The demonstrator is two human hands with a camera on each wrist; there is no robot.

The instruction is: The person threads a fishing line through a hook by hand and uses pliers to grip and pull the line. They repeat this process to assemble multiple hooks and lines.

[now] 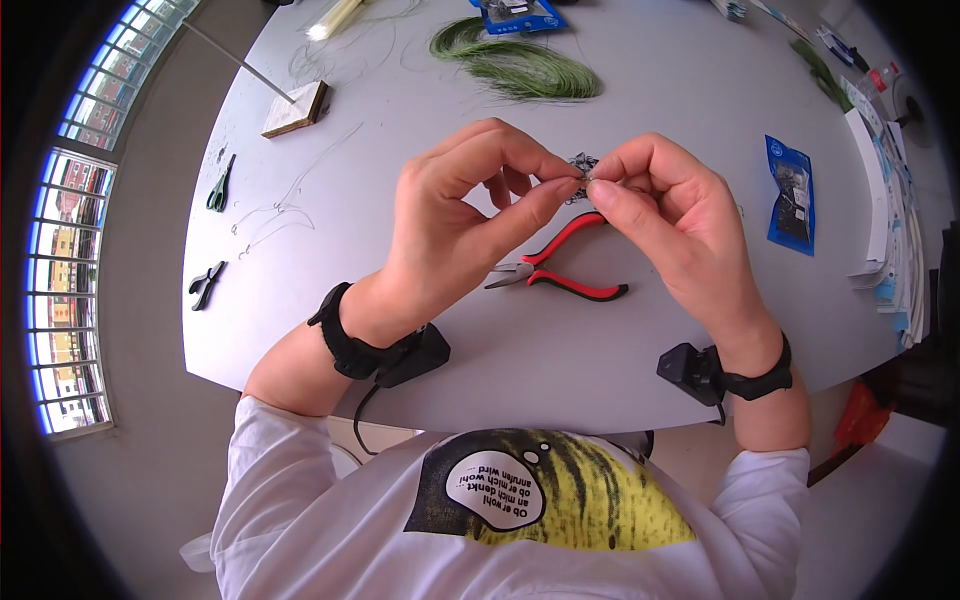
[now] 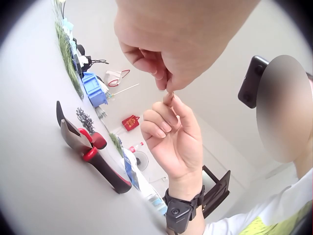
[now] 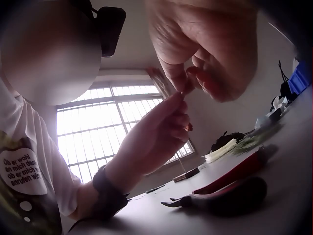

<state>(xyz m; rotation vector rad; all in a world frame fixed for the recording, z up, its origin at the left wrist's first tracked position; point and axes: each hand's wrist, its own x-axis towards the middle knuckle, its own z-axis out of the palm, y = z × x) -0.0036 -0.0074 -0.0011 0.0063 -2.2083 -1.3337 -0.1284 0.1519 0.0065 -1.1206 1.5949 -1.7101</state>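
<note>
My left hand (image 1: pixel 455 205) and right hand (image 1: pixel 675 205) meet fingertip to fingertip above the table. Between them, thumb and forefinger of each pinch a small, thin brownish piece (image 1: pixel 584 182), mostly covered by the fingertips; I cannot tell its kind. Both hands are raised well off the tabletop in the left wrist view. On the table behind the fingertips sits a little heap of dark, wiry bits (image 2: pixel 85 120). Below the hands lie pliers (image 1: pixel 535 272) with red and black handles, their jaws spread and pointing left.
Green wire strands (image 1: pixel 520 68) lie at the back, near a blue packet (image 1: pixel 520 15). Another blue packet (image 1: pixel 791 195) is at the right. Left are a block with a rod (image 1: pixel 295 110), small scissors (image 1: pixel 221 185), a black clip (image 1: pixel 207 286) and loose thin wires (image 1: pixel 275 215).
</note>
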